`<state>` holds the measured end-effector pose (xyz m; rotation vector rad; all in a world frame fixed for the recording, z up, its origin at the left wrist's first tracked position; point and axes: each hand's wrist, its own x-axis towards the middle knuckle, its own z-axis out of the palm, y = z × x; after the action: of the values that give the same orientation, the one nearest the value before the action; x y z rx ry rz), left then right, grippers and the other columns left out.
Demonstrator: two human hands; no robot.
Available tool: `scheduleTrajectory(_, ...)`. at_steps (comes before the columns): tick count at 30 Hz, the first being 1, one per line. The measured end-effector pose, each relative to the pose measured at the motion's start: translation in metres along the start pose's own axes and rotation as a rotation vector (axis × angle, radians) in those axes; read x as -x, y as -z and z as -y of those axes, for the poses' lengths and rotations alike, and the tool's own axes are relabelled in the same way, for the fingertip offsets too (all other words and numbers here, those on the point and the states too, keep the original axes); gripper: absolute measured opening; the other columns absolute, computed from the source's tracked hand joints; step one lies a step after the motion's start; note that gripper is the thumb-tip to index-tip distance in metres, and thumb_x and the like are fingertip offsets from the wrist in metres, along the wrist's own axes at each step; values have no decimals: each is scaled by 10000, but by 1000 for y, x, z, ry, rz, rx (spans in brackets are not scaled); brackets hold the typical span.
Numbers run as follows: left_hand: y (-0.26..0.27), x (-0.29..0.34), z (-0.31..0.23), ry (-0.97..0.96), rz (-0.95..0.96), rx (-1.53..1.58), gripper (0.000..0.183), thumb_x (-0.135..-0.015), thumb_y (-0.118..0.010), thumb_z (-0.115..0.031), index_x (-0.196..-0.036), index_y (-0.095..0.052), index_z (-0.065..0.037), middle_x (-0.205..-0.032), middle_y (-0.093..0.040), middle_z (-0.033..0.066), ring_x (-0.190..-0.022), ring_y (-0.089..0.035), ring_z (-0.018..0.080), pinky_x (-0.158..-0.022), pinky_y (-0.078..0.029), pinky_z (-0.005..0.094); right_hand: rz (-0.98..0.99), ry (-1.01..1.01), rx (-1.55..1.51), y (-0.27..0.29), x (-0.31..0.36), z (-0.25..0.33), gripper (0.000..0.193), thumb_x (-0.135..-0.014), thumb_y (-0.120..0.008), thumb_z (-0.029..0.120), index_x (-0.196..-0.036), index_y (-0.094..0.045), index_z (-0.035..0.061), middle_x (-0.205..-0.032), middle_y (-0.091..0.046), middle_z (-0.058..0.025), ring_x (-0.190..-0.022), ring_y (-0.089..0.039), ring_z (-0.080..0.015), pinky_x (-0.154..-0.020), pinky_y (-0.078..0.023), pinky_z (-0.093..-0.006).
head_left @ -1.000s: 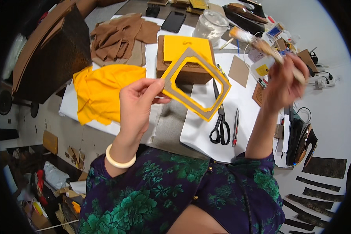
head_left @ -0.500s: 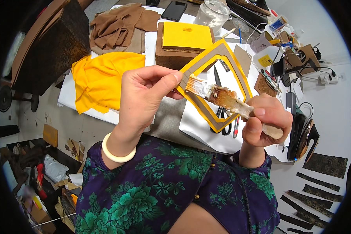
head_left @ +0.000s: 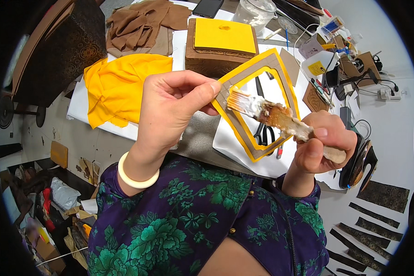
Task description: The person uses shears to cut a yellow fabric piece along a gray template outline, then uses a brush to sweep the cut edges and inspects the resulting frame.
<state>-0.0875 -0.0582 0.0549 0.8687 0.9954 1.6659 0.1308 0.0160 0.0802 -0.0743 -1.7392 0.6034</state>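
Note:
My left hand [head_left: 175, 101] pinches the left corner of a diamond-shaped grey frame [head_left: 242, 132] edged in yellow cloth, holding it up above the table. In my right hand [head_left: 331, 142] is the pale handle of a flat glue brush [head_left: 278, 116], crusted brown and white. Its bristles carry white paste and lie over the frame's left side, close to my left fingers; whether they touch it I cannot tell. Through the frame's opening, black scissors [head_left: 265, 135] show on white paper, partly hidden by the brush.
Crumpled yellow cloth [head_left: 129, 87] lies left of my hands. Behind stand a brown box [head_left: 207, 64] with a yellow panel [head_left: 225, 37] on top and a clear jar [head_left: 255, 16] of white stuff. Brown cloth [head_left: 140, 27] and a phone [head_left: 208, 8] lie farther back. Cables and tools crowd the right.
Both hands, with the frame and the brush, have shifted slightly right. The brush's bristles have moved a little down along the frame's left side. Both grips stay the same.

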Motion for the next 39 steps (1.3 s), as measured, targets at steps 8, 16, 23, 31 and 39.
scheduleTrajectory(8, -1, 1, -1, 3, -7, -10, 107, -831, -659, -47, -869, -678, 51, -742, -669, 88, -625, -626, 101, -578, -528, 212, 55, 9, 57, -3, -3, -1, 202, -694, -661, -27, -874, -570, -33, -661, -600, -114, -525, -564, -186, -483, -449, -279)
scheduleTrajectory(16, -2, 0, 0, -3, -5, -17, 111, -832, -661, -53, -867, -679, 50, -745, -666, 84, -625, -622, 99, -573, -525, 213, 69, 18, 122, -4, 1, -2, 200, -710, -652, -13, -877, -542, -21, -635, -581, -99, -521, -565, -187, -470, -455, -278)
scheduleTrajectory(23, 3, -2, -1, 16, 32, -28, 120, -832, -664, -66, -869, -679, 48, -737, -662, 83, -617, -619, 97, -567, -523, 214, 99, 23, 155, -1, -3, 2, 211, -738, -662, 17, -914, -546, 2, -634, -571, -74, -532, -548, -173, -468, -430, -276)
scheduleTrajectory(31, 8, -7, -7, 84, 109, -29, 123, -823, -672, -67, -860, -679, 49, -729, -664, 83, -597, -615, 95, -552, -518, 209, 95, -74, -56, 1, 1, -3, 209, -754, -650, 5, -905, -506, -11, -687, -566, -97, -543, -519, -150, -486, -408, -251)
scheduleTrajectory(39, 8, -7, -12, 129, 159, -90, 110, -806, -684, -51, -843, -677, 52, -714, -660, 80, -592, -615, 94, -539, -509, 205, 74, -312, -226, 2, -6, -4, 121, -802, -570, 15, -876, -483, -24, -676, -540, -107, -514, -463, -102, -462, -371, -205)
